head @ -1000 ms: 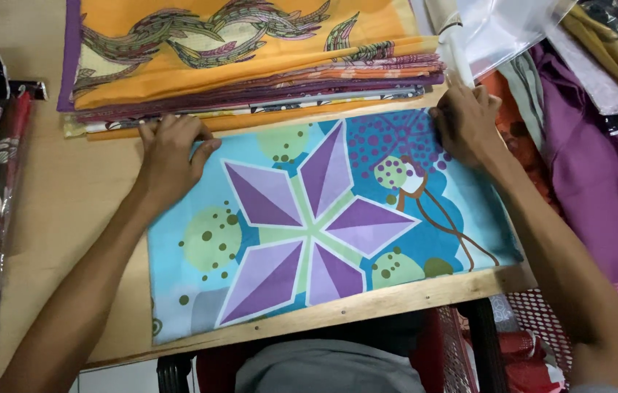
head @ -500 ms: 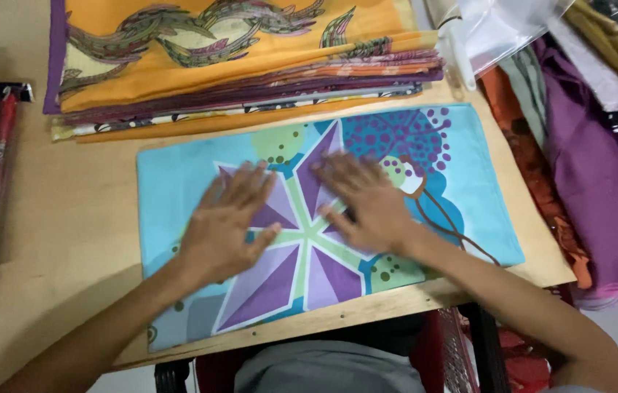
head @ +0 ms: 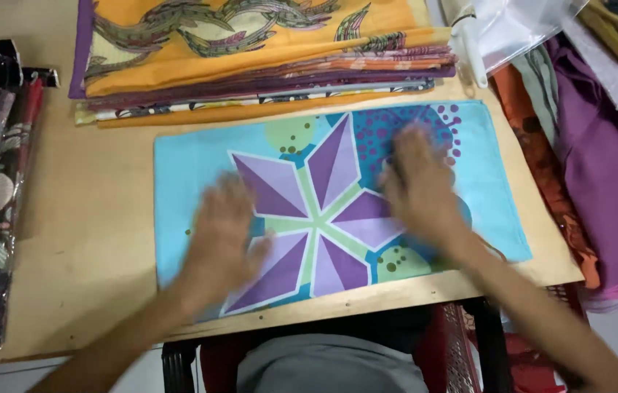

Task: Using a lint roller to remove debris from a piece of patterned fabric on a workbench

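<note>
Cloth (head: 462, 145) — flat on table (head: 83, 240), long axis left–right, directly under both palms. Left hand (head: 222, 233) on its left half, right hand (head: 418, 182) on its right; both open, apparently pressing, blurred — gripping nothing.

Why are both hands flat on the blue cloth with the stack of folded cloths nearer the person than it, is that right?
Not quite. In the head view the left hand and right hand do lie flat on the blue cloth, but the stack lies beyond it, farther from the person.
</note>
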